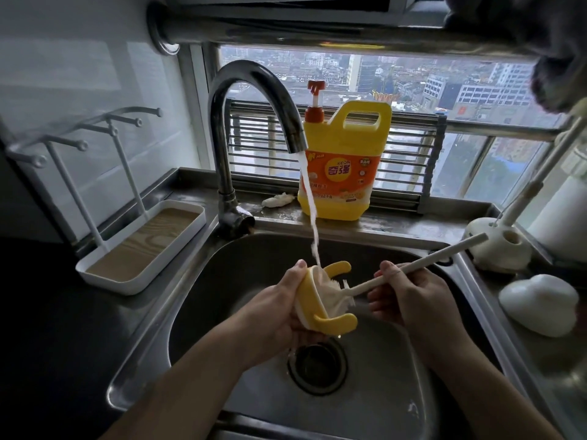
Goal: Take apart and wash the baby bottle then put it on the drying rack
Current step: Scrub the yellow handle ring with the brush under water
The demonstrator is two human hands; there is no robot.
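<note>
Now your left hand [276, 315] grips the yellow collar [305, 293] under the faucet [251, 71]. Your right hand [419, 300] grips the brush [438, 257], bristles inside it.

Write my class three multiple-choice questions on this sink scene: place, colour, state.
1. Relative to the steel sink, where does the white pegged drying rack stand? A. Left B. Right C. Inside it
2. What colour is the handled plastic bottle collar in the left hand? A. Blue B. Yellow C. Green
3. The right hand is: A. Flat open B. On the tap C. Gripping a white long-handled brush
Answers: A, the rack stands at the sink's left; B, its ring and handles are yellow; C, fingers curl round the brush handle.
</note>
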